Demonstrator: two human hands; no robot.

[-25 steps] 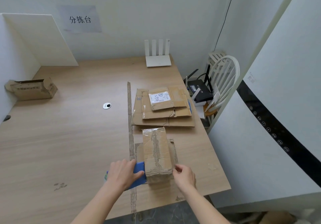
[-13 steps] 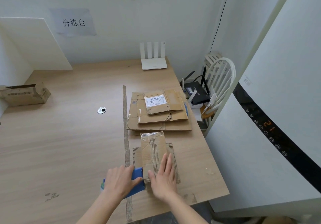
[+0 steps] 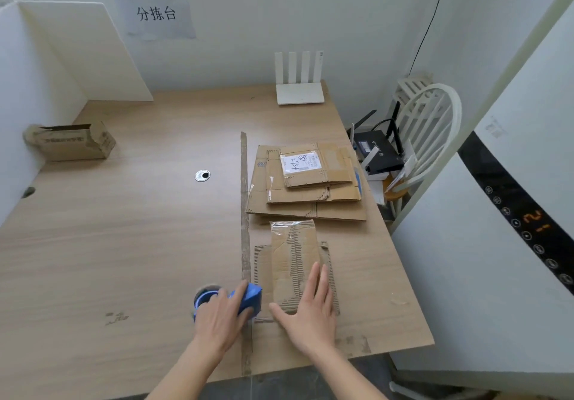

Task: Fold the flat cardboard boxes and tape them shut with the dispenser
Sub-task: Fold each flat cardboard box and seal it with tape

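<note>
The right hand [image 3: 306,312] lies flat on the small box [image 3: 293,263] while the left hand [image 3: 222,316] grips the blue tape dispenser [image 3: 250,298], so press down hard and pull the tape straight.

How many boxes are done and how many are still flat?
One small box looks folded, with clear tape on top; the right hand presses flat on it while the left hand holds the blue tape dispenser beside it. Whether its taping is finished, I cannot tell. A stack of flat boxes, several at least, still waits behind it. One opened-up box sits far left.
</note>
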